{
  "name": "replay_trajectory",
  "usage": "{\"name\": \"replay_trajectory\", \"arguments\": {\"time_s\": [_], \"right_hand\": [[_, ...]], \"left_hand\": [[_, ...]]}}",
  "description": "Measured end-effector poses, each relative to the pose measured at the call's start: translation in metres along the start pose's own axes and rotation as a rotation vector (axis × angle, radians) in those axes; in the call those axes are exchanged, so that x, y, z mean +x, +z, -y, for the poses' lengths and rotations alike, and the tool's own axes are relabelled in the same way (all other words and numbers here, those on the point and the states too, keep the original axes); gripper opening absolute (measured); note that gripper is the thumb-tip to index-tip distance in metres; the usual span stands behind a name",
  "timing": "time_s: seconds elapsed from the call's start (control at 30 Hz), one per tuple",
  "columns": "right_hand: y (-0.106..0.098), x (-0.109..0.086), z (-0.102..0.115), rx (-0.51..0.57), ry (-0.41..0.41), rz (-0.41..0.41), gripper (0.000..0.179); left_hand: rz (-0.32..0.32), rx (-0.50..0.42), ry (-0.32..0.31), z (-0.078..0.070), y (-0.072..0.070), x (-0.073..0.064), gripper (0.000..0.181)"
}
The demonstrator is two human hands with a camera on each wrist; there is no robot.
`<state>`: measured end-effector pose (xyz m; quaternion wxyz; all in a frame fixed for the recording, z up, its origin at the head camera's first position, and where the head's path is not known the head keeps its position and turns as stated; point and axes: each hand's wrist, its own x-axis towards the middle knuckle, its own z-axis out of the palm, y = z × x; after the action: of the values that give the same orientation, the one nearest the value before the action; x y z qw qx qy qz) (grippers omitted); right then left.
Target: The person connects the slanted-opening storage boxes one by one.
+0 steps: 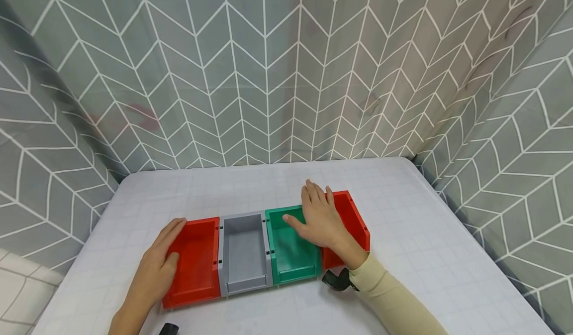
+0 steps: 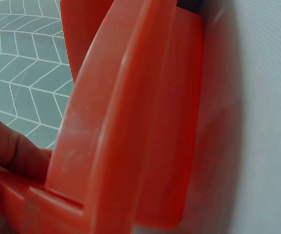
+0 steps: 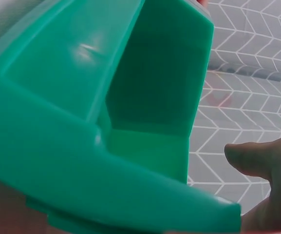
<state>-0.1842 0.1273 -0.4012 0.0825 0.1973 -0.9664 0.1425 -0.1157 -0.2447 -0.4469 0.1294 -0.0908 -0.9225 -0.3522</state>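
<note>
Four open plastic bins stand side by side on the white table: a left red bin (image 1: pixel 197 260), a grey bin (image 1: pixel 244 248), a green bin (image 1: pixel 291 248) and a right red bin (image 1: pixel 351 218). My left hand (image 1: pixel 154 265) holds the left red bin's outer side wall (image 2: pixel 13 190), thumb inside and fingers along the outside. The right hand (image 1: pixel 320 218) lies over the border of the green and right red bins, fingers straight, thumb stretched out above the green one. It hides part of that border; whether its palm presses there I cannot tell.
The white table (image 1: pixel 429 255) has a rounded far corner. Patterned grey curtains (image 1: pixel 268 76) hang behind it and at both sides. A black wrist camera (image 1: pixel 337 279) sits under the right wrist; another dark piece (image 1: pixel 169 329) shows near the left one.
</note>
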Motion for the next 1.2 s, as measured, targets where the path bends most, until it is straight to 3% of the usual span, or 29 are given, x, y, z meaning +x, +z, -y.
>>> {"name": "replay_trajectory", "arguments": {"time_s": [0.27, 0.4, 0.97, 1.2], "right_hand": [[0.025, -0.005, -0.007, 0.006, 0.022, 0.038, 0.090], [0.026, -0.004, -0.009, 0.031, 0.015, -0.006, 0.090], [0.031, -0.006, -0.010, 0.038, -0.017, 0.002, 0.086], [0.033, -0.007, -0.011, 0.097, -0.021, -0.018, 0.084]], "left_hand": [[0.008, -0.002, 0.004, -0.002, 0.000, 0.003, 0.072], [-0.006, 0.006, 0.006, -0.005, -0.001, 0.005, 0.073], [0.018, 0.004, -0.022, -0.002, 0.000, 0.000, 0.072], [0.025, 0.001, -0.027, -0.002, -0.001, 0.000, 0.072]]}}
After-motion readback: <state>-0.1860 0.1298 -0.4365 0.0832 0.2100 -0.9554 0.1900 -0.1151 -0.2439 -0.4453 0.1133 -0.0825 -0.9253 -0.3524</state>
